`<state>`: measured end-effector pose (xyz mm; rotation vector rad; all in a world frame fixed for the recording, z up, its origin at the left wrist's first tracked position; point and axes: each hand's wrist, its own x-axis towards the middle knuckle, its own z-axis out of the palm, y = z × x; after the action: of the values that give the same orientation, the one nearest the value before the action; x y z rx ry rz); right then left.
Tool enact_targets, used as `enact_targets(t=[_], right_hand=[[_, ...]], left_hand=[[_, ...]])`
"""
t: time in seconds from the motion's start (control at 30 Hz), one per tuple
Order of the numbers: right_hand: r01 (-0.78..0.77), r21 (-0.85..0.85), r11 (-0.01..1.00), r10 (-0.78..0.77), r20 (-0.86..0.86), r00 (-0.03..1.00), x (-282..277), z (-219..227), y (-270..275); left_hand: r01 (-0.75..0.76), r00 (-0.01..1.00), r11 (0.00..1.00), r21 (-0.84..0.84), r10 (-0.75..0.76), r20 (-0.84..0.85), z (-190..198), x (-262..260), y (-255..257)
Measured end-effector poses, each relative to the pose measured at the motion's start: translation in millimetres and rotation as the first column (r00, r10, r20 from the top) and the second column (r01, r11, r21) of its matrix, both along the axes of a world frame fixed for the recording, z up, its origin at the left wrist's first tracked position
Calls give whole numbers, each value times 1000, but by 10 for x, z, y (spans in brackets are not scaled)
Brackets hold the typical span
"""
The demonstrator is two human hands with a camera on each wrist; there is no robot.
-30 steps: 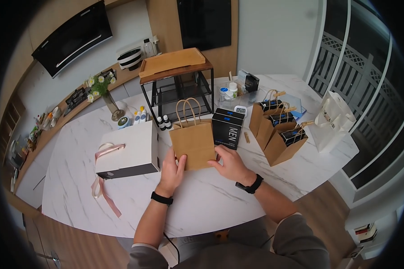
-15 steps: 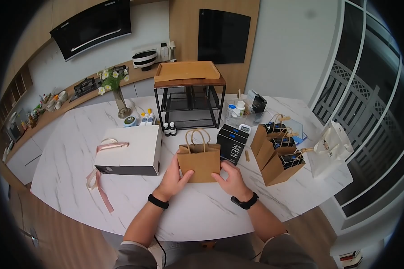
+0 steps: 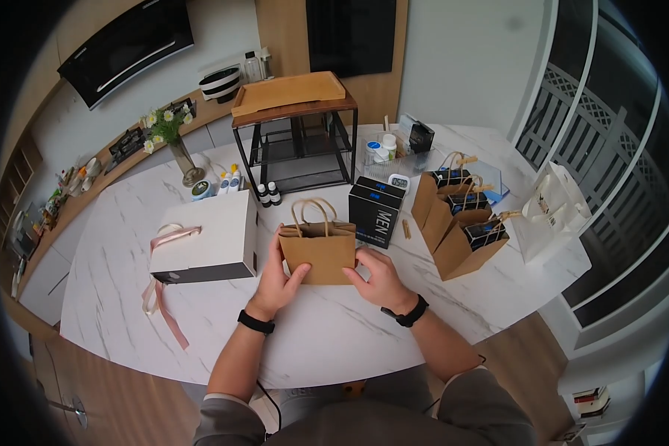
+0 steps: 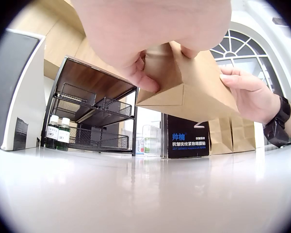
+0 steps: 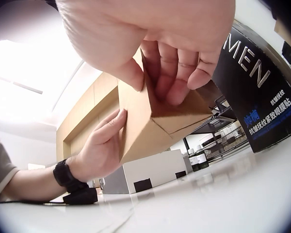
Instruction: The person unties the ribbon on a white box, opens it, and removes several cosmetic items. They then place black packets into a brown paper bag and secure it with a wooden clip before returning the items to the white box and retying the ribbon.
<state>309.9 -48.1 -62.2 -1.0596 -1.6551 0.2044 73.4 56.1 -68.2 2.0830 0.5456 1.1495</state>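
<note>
A small brown paper bag (image 3: 318,256) with twisted handles is held between both hands, over the near side of the table. My left hand (image 3: 276,282) grips its left side, thumb on the front and fingers behind. At the right side my right hand (image 3: 383,279) pinches the bag, its fingers pressed into the folded side panel (image 5: 157,104). The bag's underside clears the tabletop in the left wrist view. Just behind it stand black boxes marked MEN (image 3: 375,215). The inside of the bag is hidden.
Left is a white box (image 3: 204,238) with pink ribbon (image 3: 169,316). Brown bags holding black boxes (image 3: 464,256) stand right, beside a white bag (image 3: 550,212). Behind are a wire-drawer rack (image 3: 297,141), small bottles (image 3: 269,195), a timer (image 3: 399,183) and a clear organizer (image 3: 401,160).
The bag has come lower and nearer to me, away from the black boxes, and its mouth shows more. Both hands keep hold of it. The head view has shifted and returned.
</note>
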Motion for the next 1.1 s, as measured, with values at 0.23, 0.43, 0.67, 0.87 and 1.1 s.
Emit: enact_targets(t=[0.23, 0.43, 0.67, 0.87, 1.1], right_hand=[[85, -55, 995, -82, 65, 995, 27, 16, -4], [71, -65, 995, -57, 186, 981, 23, 10, 13], [144, 45, 989, -146, 40, 989, 103, -14, 7], [111, -136, 985, -118, -49, 992, -66, 135, -61], [33, -141, 990, -11, 153, 988, 45, -126, 30]], left_hand=[[-13, 999, 998, -67, 16, 46, -74, -5, 18], [-74, 993, 997, -20, 75, 89, -87, 22, 18], [-180, 974, 984, -5, 178, 142, -163, 2, 91], [-145, 973, 989, 11, 141, 183, -159, 16, 59], [-69, 989, 998, 0, 69, 128, -138, -1, 43]])
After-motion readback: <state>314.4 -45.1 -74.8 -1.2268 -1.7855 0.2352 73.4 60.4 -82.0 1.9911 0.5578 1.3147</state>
